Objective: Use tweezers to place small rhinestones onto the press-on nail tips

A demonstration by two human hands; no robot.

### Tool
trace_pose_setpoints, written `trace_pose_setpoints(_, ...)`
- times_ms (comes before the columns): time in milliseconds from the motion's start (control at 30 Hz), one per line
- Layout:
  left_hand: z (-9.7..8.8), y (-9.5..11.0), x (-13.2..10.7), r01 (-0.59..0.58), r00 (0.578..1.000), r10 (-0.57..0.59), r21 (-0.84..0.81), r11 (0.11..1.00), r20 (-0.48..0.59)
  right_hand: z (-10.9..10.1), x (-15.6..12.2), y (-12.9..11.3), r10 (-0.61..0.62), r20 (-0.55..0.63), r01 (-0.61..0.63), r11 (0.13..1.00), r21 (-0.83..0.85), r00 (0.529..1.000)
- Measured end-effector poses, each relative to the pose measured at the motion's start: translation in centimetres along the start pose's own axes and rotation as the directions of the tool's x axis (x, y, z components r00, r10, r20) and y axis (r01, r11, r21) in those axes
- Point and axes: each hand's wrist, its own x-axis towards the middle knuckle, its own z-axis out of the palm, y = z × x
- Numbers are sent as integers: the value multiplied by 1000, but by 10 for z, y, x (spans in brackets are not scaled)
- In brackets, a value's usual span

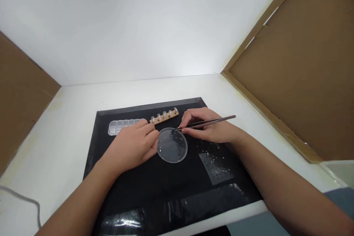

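Observation:
A clear, shallow petri dish (173, 149) lies on a black mat, with a few tiny pale bits in it. My left hand (135, 143) is closed at the dish's left rim, its fingers curled and the thumb side touching the edge. Between the thumb and fingers of my right hand (208, 125), dark metal tweezers (218, 120) are held at a low slant. Their tips are over the upper part of the dish; whether they grip anything is too small to tell. Behind my left hand, a clear compartment box (119, 123) is partly hidden.
A narrow wooden strip (165, 117) bearing several small clear nail-tip-like pieces stands behind the dish. Tiny pale bits are scattered near a clear film patch (217, 169) on the black mat (155, 188). Cardboard panels (298, 70) flank the white table; a grey cable (27, 199) runs at left.

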Motion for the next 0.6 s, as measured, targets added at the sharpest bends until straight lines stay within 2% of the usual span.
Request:
trace_pose_setpoints(133,-2,2,0,38,999,-38,-5,999,0,1,-1,-4,25,2,-25,1000,8,1000)
trace_pose_setpoints(400,-5,3,-2,52,998,-51,-28,998,34,3,1,-7,-42,15,43,998,-48,999)
trace_pose_setpoints(600,-4,3,-2,100,992,-101,13,995,74,5,2,-5,-68,-6,67,996,-60,998)
